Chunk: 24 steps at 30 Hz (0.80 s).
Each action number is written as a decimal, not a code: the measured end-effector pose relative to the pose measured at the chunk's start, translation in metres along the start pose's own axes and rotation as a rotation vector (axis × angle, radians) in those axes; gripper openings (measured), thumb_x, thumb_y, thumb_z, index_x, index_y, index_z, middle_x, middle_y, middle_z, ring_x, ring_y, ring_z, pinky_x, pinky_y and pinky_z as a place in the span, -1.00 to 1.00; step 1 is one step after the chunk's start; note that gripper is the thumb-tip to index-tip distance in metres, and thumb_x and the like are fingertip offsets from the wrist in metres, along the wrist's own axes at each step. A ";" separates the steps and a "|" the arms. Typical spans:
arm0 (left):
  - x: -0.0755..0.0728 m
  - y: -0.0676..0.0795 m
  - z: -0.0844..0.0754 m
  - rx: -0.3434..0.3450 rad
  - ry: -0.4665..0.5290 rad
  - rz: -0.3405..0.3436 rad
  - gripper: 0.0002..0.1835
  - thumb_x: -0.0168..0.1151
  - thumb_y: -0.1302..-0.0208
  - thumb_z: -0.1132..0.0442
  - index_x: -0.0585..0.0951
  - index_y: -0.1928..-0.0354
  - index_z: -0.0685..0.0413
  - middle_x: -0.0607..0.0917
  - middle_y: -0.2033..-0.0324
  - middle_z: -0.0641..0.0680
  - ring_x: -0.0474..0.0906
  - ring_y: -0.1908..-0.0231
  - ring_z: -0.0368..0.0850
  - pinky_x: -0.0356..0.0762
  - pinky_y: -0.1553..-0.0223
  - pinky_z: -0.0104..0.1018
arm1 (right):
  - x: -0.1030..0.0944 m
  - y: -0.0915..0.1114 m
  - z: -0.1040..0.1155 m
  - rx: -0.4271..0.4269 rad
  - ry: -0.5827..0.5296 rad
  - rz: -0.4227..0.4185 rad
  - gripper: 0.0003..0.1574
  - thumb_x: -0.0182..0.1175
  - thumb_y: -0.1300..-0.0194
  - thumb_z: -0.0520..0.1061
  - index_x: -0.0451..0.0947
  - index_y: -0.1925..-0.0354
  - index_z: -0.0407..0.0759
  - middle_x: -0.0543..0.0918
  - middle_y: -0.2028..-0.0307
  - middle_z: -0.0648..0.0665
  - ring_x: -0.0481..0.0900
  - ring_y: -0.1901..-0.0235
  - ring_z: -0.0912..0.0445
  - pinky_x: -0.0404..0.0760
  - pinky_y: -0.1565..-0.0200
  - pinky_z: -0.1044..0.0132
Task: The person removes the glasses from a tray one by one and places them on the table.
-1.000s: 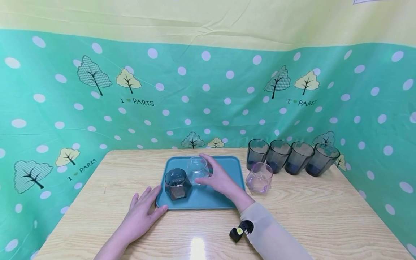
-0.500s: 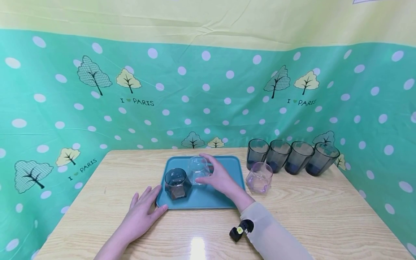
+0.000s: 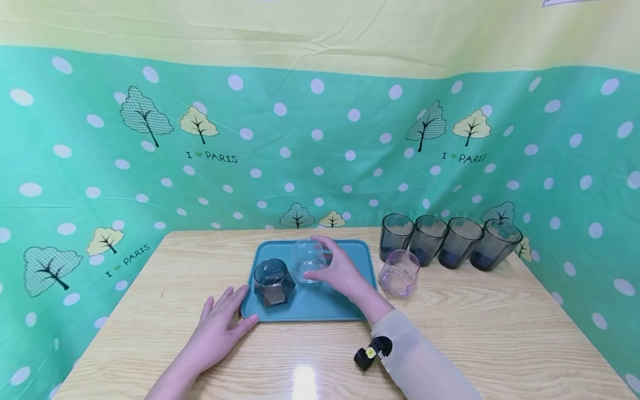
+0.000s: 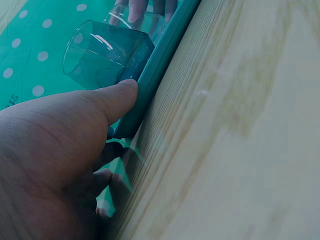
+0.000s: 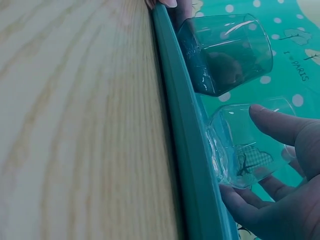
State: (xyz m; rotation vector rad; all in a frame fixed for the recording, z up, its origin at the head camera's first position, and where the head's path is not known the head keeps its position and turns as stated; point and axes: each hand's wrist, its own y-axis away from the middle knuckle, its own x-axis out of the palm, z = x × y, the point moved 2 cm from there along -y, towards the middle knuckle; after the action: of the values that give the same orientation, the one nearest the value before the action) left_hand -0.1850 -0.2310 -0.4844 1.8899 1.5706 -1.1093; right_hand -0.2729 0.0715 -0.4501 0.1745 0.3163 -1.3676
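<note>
A blue tray [image 3: 320, 311] lies on the table and bears two glasses. On its left part stands a dark grey glass [image 3: 273, 286] with an angular base. Just behind and right of that one is a clear glass [image 3: 306, 261], upright, which my right hand [image 3: 344, 272] holds between thumb and fingers. The right wrist view shows the thumb on one side of the clear glass [image 5: 240, 145] and the fingers on the other. My left hand [image 3: 217, 330] rests at the tray's front left corner with fairly straight fingers; its thumb touches the rim in the left wrist view.
Right of the tray stands a pinkish clear glass [image 3: 399, 275]. Behind it, several tall dark tumblers [image 3: 425, 241] form a row at the table's back right. A green polka-dot cloth [image 3: 320, 166] hangs along the back and sides of the wooden table [image 3: 500, 333].
My right hand and the clear glass have shifted slightly to the right, a little away from the dark grey glass. The left hand stays at the tray corner.
</note>
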 end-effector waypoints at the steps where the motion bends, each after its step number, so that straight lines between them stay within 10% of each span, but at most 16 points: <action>1: 0.000 0.000 0.000 0.000 -0.001 0.000 -0.11 0.37 -0.58 -0.14 0.32 -0.68 0.26 0.45 -0.55 0.37 0.08 -0.65 0.48 -0.30 -0.58 0.54 | -0.001 0.000 0.001 0.005 -0.005 -0.002 0.11 0.67 -0.26 -0.21 0.40 -0.63 0.20 0.43 -0.56 -0.13 0.47 -0.46 -0.24 0.68 -0.29 -0.14; 24: 0.000 0.000 0.000 0.003 0.002 -0.001 -0.11 0.38 -0.58 -0.13 0.31 -0.68 0.25 0.44 -0.57 0.35 0.08 -0.65 0.49 -0.31 -0.58 0.55 | -0.023 0.005 0.032 -0.026 -0.029 -0.056 0.14 0.72 -0.21 -0.15 0.41 -0.60 0.31 0.50 -0.49 -0.04 0.48 -0.47 -0.19 0.69 -0.31 -0.11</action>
State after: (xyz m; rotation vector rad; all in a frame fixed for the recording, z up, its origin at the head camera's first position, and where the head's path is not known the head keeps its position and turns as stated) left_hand -0.1847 -0.2306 -0.4846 1.8924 1.5723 -1.1110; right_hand -0.2679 0.0847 -0.4130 0.1253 0.3164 -1.4192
